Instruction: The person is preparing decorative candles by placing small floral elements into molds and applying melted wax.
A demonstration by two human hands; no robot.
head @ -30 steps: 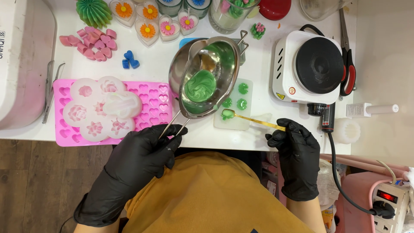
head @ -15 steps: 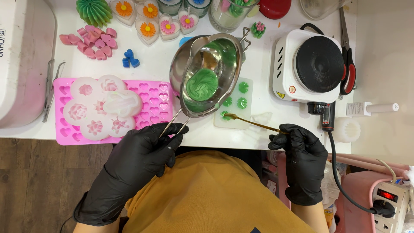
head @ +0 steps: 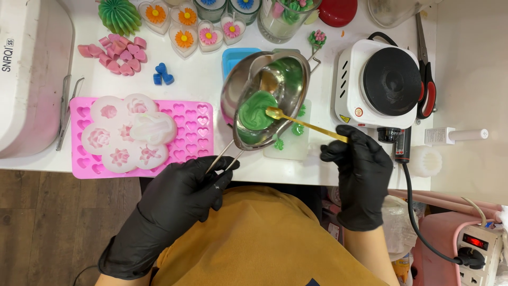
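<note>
Left hand (head: 182,193) grips the rigid wire handle — the steel melting pot (head: 267,98) sloshes liquid green wax (head: 256,108); right hand (head: 360,159) pinches the light gold spoon (head: 304,123).

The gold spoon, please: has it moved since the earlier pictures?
Yes. The gold spoon has moved up from the clear mould into the pot, towards the hot plate end of the table.

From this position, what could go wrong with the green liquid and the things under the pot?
1. The left hand holds the metal pot only by its thin wire handle, so it might tip and spill green liquid on the white table.
2. The gold spoon in the right hand may drip beside the clear mold.
3. The pink tray lies close and could get splashed.
</note>
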